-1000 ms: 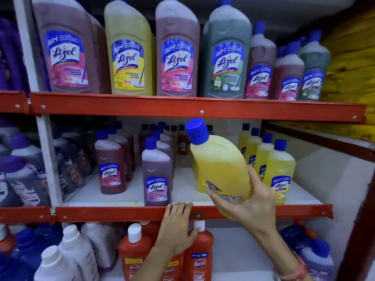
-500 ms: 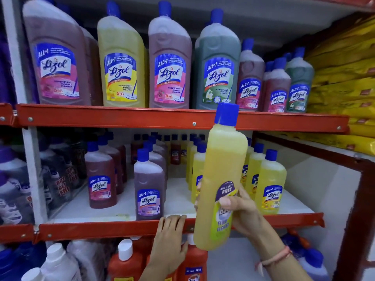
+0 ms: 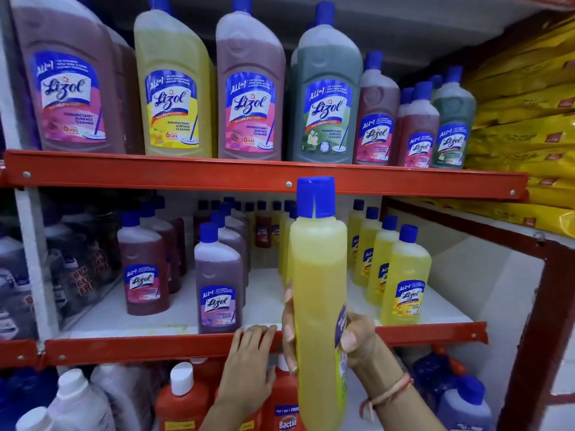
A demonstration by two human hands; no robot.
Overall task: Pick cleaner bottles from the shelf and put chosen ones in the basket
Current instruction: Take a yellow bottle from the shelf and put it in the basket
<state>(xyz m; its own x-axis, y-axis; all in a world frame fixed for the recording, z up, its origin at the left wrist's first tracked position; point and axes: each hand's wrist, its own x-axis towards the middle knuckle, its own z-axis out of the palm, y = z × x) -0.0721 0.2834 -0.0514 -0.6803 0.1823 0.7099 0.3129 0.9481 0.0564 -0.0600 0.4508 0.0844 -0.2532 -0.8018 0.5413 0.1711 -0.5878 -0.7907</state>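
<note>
A shopper stands before a red-framed store shelf [image 3: 267, 177] stacked with cleaner, large bottles [image 3: 250, 88] lining the front edge of the upper tier and smaller ones set back on the white middle tier. The right hand [image 3: 353, 339] grasps a tall yellow bottle [image 3: 319, 293] with a blue cap [image 3: 315, 197], held upright in the air just in front of the middle tier's red front edge, fingers wrapped round its lower half and the thumb pressing on a purple sticker. The left hand [image 3: 249, 365] holds nothing, its fingers resting flat on that same front edge, near a purple bottle [image 3: 219, 284] standing at the edge. No basket is in view, so the carry to it looks to be ahead. The risks, by judgement: gripped low, the full bottle is top-heavy and could tip or slide through the fingers, the glossy sticker offering little hold; swung carelessly, it could strike the purple bottle or the row of small yellow bottles [image 3: 404, 275] near the tier's right front corner and knock them off.
</note>
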